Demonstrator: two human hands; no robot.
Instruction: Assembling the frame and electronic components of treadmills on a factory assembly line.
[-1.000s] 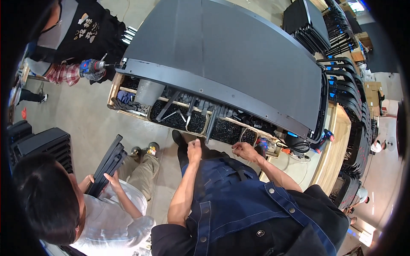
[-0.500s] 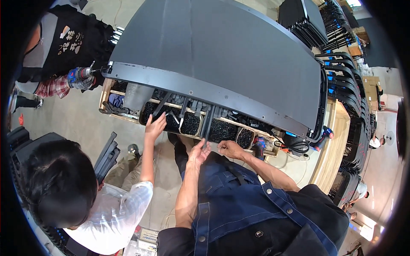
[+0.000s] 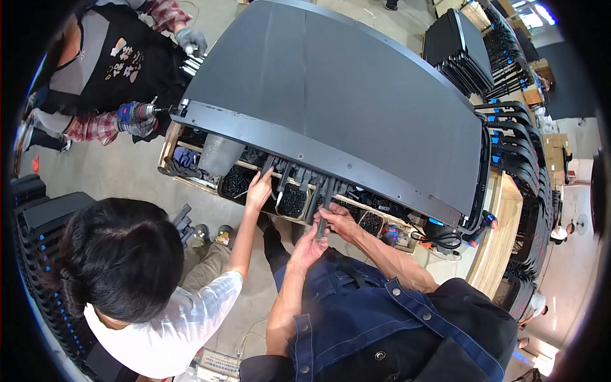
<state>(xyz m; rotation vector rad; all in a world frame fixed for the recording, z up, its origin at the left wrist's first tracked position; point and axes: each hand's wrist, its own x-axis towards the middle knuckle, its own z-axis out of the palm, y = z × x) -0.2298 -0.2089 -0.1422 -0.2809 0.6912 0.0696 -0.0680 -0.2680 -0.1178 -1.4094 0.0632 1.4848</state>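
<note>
Both my hands are at the near side of a large dark grey padded panel (image 3: 375,105) with a grey metal edge. My left hand (image 3: 309,249) is closed around the lower end of a dark flat bar (image 3: 327,193), which reaches up to the panel's edge. My right hand (image 3: 340,223) pinches the same bar from the right, its fingertips close to those of the left. What lies between the fingertips is hidden. Below the edge sit bins of small black screws (image 3: 293,201), near my hands. More dark bars stand beside mine, under the edge.
At my left, a co-worker's hand (image 3: 259,188) grips another dark bar. A second person across the far left holds a blue-red power drill (image 3: 135,113) at the panel's corner. A black coiled cable (image 3: 443,238) and another drill (image 3: 489,221) lie right. Stacked black frames (image 3: 512,137) stand beyond.
My right hand has moved left onto the bar and closed on it; my left hand has closed too. The co-worker's hand has shifted right to another bar. The whole view has shifted slightly.
</note>
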